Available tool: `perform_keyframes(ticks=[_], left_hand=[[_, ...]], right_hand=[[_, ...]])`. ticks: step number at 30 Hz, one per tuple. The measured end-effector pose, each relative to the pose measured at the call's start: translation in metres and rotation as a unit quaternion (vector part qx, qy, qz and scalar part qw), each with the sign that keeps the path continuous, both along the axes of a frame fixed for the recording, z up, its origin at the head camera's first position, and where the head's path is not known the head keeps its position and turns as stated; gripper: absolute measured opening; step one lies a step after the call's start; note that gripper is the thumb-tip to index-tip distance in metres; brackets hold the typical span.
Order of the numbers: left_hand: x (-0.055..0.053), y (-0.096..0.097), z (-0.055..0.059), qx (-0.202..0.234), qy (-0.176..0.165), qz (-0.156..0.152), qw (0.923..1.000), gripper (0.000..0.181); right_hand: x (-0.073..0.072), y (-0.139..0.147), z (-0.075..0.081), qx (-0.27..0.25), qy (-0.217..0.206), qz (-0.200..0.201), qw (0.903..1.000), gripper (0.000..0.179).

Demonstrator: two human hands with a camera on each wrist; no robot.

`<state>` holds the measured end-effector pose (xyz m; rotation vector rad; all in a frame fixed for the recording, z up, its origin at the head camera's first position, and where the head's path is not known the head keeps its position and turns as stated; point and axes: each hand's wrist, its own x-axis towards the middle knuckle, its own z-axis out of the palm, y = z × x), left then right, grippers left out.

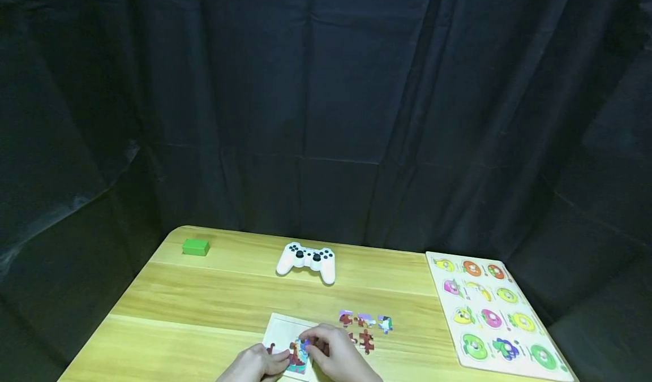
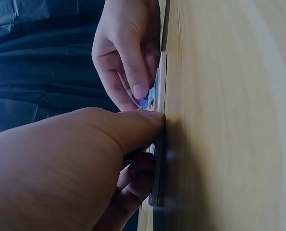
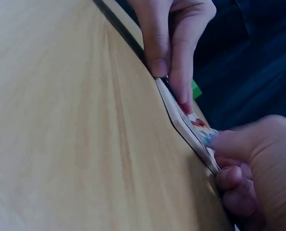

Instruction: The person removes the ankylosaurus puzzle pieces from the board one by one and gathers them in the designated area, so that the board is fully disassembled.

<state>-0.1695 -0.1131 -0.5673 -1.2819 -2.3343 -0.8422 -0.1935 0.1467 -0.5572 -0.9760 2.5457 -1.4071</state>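
Observation:
A shallow white puzzle board lies at the table's near edge, with joined dinosaur jigsaw pieces in it. My left hand grips the board at its near left side, the thumb at the board's edge and the curled fingers over its face. From the right, my right hand pinches a blue-purple jigsaw piece between thumb and forefinger, low over the joined pieces. Part of the picture is hidden under both hands. Several loose jigsaw pieces lie just right of the board.
A white game controller lies beyond the board. At the back left of the wooden table sits a green block. A large fruit puzzle board covers the right side. Dark curtains hang around the table.

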Motion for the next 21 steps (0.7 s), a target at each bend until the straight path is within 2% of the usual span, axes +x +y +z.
perform_keyframes(ticks=[6, 10, 15, 21], left_hand=[[-0.002, 0.0, -0.004, -0.015, 0.007, -0.001, 0.9999, 0.022], [-0.001, 0.0, -0.003, -0.018, -0.013, -0.001, 0.9998, 0.022], [0.002, 0.001, 0.004, -0.022, -0.027, 0.006, 0.9994, 0.021], [0.003, 0.002, 0.009, -0.024, -0.05, 0.004, 0.9985, 0.02]], right_hand=[[0.001, 0.005, 0.001, 0.008, 0.008, 0.018, 0.9998, 0.024], [0.003, 0.005, 0.001, 0.013, 0.027, 0.025, 0.9992, 0.026], [0.004, 0.001, 0.002, 0.036, 0.075, 0.005, 0.9965, 0.028], [0.006, 0.005, 0.011, 0.052, 0.082, -0.028, 0.9948, 0.03]])
